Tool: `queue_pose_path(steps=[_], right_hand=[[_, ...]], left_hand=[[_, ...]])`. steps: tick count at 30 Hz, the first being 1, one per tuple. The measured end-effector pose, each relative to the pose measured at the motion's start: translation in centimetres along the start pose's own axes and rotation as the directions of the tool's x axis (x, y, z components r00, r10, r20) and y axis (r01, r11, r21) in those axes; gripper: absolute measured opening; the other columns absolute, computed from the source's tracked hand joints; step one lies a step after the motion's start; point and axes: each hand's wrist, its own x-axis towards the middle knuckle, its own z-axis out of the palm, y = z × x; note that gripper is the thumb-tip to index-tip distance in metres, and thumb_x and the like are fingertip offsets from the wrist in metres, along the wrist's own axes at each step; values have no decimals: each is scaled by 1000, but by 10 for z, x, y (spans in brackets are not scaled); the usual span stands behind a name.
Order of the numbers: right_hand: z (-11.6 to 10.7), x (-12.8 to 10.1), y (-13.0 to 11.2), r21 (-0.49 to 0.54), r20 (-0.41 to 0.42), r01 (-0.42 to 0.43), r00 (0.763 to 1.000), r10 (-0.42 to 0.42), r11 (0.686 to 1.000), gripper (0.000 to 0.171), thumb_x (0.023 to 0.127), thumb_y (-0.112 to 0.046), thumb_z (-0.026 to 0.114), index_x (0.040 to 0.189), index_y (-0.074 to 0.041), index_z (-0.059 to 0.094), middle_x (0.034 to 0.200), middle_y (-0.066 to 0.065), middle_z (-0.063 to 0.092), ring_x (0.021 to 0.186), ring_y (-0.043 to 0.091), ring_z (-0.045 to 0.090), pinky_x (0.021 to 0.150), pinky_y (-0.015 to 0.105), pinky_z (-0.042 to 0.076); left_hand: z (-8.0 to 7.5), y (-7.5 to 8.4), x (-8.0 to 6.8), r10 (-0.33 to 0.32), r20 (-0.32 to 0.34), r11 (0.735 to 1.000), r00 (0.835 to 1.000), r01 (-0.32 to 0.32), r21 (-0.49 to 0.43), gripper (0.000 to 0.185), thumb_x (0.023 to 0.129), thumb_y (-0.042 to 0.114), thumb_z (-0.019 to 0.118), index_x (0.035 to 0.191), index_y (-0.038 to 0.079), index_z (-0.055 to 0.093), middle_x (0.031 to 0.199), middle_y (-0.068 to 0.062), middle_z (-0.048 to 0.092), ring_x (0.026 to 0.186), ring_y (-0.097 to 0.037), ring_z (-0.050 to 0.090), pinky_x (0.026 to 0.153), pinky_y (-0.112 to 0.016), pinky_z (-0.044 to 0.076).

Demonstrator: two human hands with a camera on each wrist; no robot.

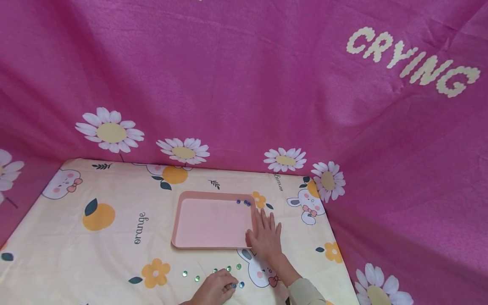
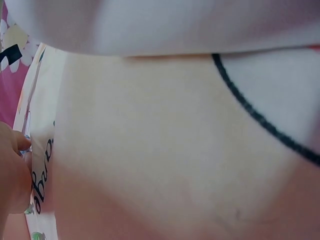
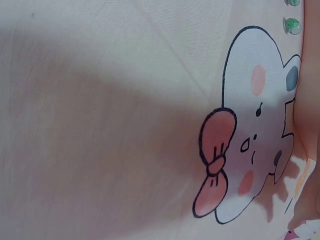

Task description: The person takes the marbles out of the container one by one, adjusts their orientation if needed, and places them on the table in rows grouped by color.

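Note:
A pink tray point(image 1: 179, 220) lies on the printed cloth, with a few blue beads point(image 1: 243, 203) in its far right corner. My right hand point(image 1: 264, 226) lies flat on the cloth, fingers straight, against the tray's right rim. At the near edge my left hand point(image 1: 230, 285) has its fingers curled and pinches a blue bead point(image 1: 234, 286); a second blue bead point(image 1: 242, 284) lies just to the right. Several green beads point(image 1: 228, 268) are scattered on the cloth beyond it. The left wrist view is mostly blur, with the left hand's fingers point(image 2: 12, 170) at its left edge.
The table is covered by a cream cloth point(image 1: 114, 254) printed with oranges, flowers and rabbits point(image 3: 250, 130). A pink daisy-print fabric point(image 1: 244, 84) hangs behind and to both sides. The right wrist view shows green beads point(image 3: 292, 25) near the rabbit print.

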Motion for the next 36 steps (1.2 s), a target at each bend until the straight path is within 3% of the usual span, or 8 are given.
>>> queue_pose_path(steps=[10, 17, 24, 26, 31, 36], right_hand=[[4, 0, 1, 3, -8, 3, 1000, -3, 1000, 73, 98, -46, 50, 160, -17, 22, 164, 12, 20, 148, 44, 11, 111, 71, 9], [4, 0, 1, 6, -4, -1, 1000, 1, 1000, 73, 98, -46, 50, 160, -17, 22, 164, 12, 19, 148, 43, 10, 112, 71, 8], [4, 0, 1, 14, 6, 0, 1000, 0, 1000, 73, 99, -46, 49, 160, -17, 22, 164, 11, 18, 149, 43, 9, 112, 70, 8], [4, 0, 1, 10, 7, 4, 1000, -4, 1000, 73, 99, -47, 49, 160, -18, 21, 164, 11, 18, 149, 42, 9, 112, 70, 8], [5, 0, 2, -9, -23, 19, 1000, -19, 1000, 73, 98, -46, 49, 160, -18, 23, 164, 11, 21, 148, 44, 12, 111, 71, 11], [4, 0, 3, -2, -31, 31, 999, -31, 1000, 74, 97, -46, 51, 159, -17, 24, 163, 13, 22, 147, 45, 13, 109, 73, 11]], left_hand=[[0, 0, -1, -7, 9, 999, 1000, 6, 32, 12, 86, 6, 75, 97, 12, 76, 88, 14, 57, 74, 5, 48, 64, -16, 48], [-1, 1, -2, 41, -15, 998, 999, -40, 52, 14, 84, 4, 77, 96, 11, 76, 88, 11, 58, 74, 4, 49, 64, -16, 48], [-4, 5, -1, 12, 5, 997, 1000, -13, 82, 16, 84, 11, 78, 100, 11, 76, 87, 14, 54, 73, 4, 46, 64, -18, 46], [-7, 8, 1, 32, 0, 995, 999, -32, 94, 16, 84, 12, 78, 100, 11, 75, 87, 14, 53, 74, 4, 46, 65, -18, 46], [-20, 21, 16, 103, -73, 994, 992, -99, 55, 16, 85, 10, 78, 100, 8, 74, 90, 8, 60, 76, 4, 51, 66, -16, 49], [-36, 27, 47, 91, -139, 995, 986, -96, -27, 19, 88, 9, 75, 106, 6, 74, 92, 1, 65, 78, 1, 54, 67, -17, 50]])
